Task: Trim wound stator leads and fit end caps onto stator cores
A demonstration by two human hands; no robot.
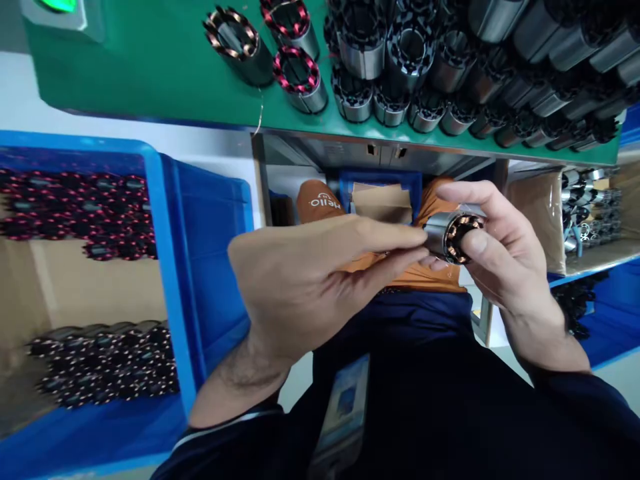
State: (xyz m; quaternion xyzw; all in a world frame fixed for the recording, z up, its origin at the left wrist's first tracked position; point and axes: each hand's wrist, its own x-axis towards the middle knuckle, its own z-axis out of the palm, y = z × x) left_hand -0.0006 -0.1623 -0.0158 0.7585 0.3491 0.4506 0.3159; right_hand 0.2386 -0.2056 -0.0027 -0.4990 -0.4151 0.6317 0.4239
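Observation:
A motor stator (440,233), a silvery cylinder with copper windings showing at its near end, is held above my lap. My right hand (505,247) wraps around it, the thumb across the wound end and the index finger along its far side. From the left, my left hand (320,267) reaches over with thumb and index finger closed in a pinch. Their tips meet the stator's left side; anything thin between them is too small to make out. On the green bench mat stand a copper-wound stator (240,47) and red-wound stators (300,80).
Rows of stators without visible windings (415,60) crowd the green mat (150,60). At left, a blue bin (173,287) holds red-wound and copper-wound stators. A cardboard box (537,213) of metal parts stands at right, above another blue bin (615,313). A loose wire hangs off the mat's edge.

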